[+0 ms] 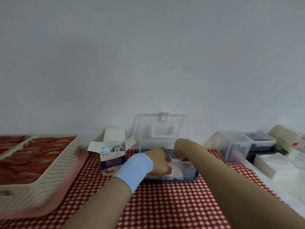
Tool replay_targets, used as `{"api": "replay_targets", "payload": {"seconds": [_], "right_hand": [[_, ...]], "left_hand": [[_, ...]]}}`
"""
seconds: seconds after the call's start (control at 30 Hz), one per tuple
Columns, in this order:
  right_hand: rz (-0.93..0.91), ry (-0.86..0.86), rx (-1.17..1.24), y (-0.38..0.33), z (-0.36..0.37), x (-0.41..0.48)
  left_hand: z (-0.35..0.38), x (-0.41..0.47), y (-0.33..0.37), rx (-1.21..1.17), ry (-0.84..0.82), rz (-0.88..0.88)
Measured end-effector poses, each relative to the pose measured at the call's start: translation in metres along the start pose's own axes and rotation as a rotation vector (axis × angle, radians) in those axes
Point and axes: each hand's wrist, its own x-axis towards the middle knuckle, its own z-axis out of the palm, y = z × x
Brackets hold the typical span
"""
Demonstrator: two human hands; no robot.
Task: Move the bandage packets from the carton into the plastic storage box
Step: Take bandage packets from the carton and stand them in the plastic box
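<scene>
On my feed the surface wears a red cloth (173,204) dotted with small white shapes, and a plain pale wall (148,55) stands behind it. At the left I see a cream perforated basket (54,166) sitting in a pink tray (66,200), the basket empty enough that reddish cloth shows through its floor. Off to the right I make out a small clear tub (234,146) with something pink inside, a dark lidded container (259,140) just behind it, and a stack of white sheets (270,164) near the edge, though that corner is blurred.
</scene>
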Motion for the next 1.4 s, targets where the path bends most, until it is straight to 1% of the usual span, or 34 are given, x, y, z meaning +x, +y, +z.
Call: {"api": "replay_targets", "payload": {"seconds": [0.07,0.13,0.2,0.27,0.37,0.43,0.53,0.63,0.73,0.83,0.9,1.0,1.07,1.13,1.2,1.3,1.4], "right_hand": [[0.003,0.11,0.123,0.004,-0.015,-0.016],[-0.038,0.267,0.335,0.004,-0.03,-0.017],[-0.079,0.373,0.458,-0.001,-0.043,-0.016],[-0.169,0.393,0.507,-0.016,-0.05,-0.018],[-0.439,0.426,0.563,-0.053,-0.047,-0.03],[-0.566,0.421,0.535,-0.077,-0.039,-0.031],[-0.633,0.423,0.476,-0.107,-0.031,-0.02],[-0.647,0.417,0.343,-0.129,-0.027,-0.012],[-0.645,0.442,0.087,-0.145,-0.024,-0.005],[-0.642,0.432,-0.092,-0.154,-0.023,0.002],[-0.637,0.401,-0.179,-0.158,-0.023,0.005],[-0.621,0.365,-0.233,-0.168,-0.021,0.012],[-0.62,0.366,-0.224,-0.172,-0.018,0.016],[-0.635,0.368,-0.154,-0.17,-0.018,0.019],[-0.642,0.378,-0.033,-0.164,-0.021,0.02],[-0.645,0.423,0.177,-0.153,-0.027,0.02],[-0.677,0.464,0.344,-0.146,-0.03,0.019]], "left_hand": [[-0.009,-0.008,0.0,0.01,0.014,0.024],[-0.022,-0.019,-0.002,0.001,0.053,0.04],[-0.04,-0.034,-0.006,-0.096,0.108,0.053],[-0.059,-0.054,-0.018,-0.231,0.181,0.047],[-0.079,-0.077,-0.051,-0.335,0.405,-0.012],[-0.084,-0.088,-0.077,-0.354,0.535,-0.096],[-0.077,-0.095,-0.115,-0.302,0.621,-0.268],[-0.061,-0.097,-0.137,-0.251,0.608,-0.372],[-0.05,-0.098,-0.142,-0.237,0.562,-0.359],[-0.042,-0.097,-0.148,-0.225,0.59,-0.338],[-0.038,-0.095,-0.152,-0.238,0.613,-0.335],[-0.037,-0.092,-0.156,-0.235,0.614,-0.322],[-0.039,-0.091,-0.156,-0.24,0.6,-0.312],[-0.041,-0.091,-0.155,-0.231,0.588,-0.315],[-0.041,-0.091,-0.156,-0.268,0.571,-0.31],[-0.041,-0.09,-0.158,-0.386,0.548,-0.275],[-0.042,-0.09,-0.159,-0.447,0.58,-0.261]]}}
